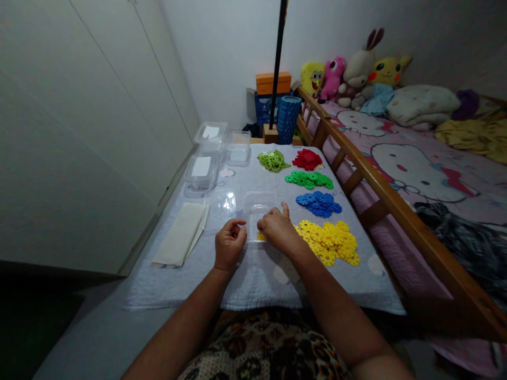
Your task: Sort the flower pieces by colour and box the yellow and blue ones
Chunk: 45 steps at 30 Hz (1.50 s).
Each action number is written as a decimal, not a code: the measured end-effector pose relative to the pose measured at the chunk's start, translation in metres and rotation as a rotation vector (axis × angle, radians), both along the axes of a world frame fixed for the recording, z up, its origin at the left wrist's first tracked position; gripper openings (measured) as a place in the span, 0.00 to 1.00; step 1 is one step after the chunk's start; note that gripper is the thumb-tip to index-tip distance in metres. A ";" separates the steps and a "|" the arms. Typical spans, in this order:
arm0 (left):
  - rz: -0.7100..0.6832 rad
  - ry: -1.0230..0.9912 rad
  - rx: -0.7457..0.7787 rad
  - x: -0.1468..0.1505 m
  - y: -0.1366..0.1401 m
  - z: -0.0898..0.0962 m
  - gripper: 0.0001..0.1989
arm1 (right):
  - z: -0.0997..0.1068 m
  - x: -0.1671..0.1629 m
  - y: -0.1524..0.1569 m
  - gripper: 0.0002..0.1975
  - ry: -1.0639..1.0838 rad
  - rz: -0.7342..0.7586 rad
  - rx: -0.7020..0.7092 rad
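A clear plastic container (253,203) stands open in front of me on the cloth. My left hand (229,244) is closed at its left rim, thumb and fingers curled against the edge. Over the container is my right hand (277,228), its fingers pinched down and its thumb raised. A bit of a yellow flower-shaped plastic piece (260,236) shows under those fingertips; the rest is hidden. Beside my right wrist spreads a pile of yellow flower-shaped pieces (328,241). A clear lid (220,206) lies left of the container.
Piles of blue (318,203), green (309,180), red (307,159) and light green pieces (273,161) lie along the right. Clear boxes with white paper (201,167) stand at the back left, near folded paper sheets (180,235). A wooden bed rail (356,174) borders the right side.
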<state>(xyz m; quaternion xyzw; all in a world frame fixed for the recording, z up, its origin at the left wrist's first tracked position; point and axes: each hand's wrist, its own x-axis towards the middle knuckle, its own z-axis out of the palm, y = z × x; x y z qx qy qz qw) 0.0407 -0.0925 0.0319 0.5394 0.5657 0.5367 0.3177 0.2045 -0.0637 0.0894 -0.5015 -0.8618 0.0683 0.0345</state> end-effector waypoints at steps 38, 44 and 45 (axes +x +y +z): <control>-0.079 -0.157 -0.059 -0.003 0.004 0.001 0.11 | -0.004 0.184 -0.046 0.08 0.515 -0.517 -0.016; -0.122 -0.189 -0.063 -0.003 0.003 -0.001 0.11 | 0.017 0.104 -0.027 0.07 0.732 -0.387 0.042; -0.126 -0.191 -0.067 -0.003 0.003 -0.002 0.12 | 0.018 0.088 -0.024 0.05 0.709 -0.335 0.041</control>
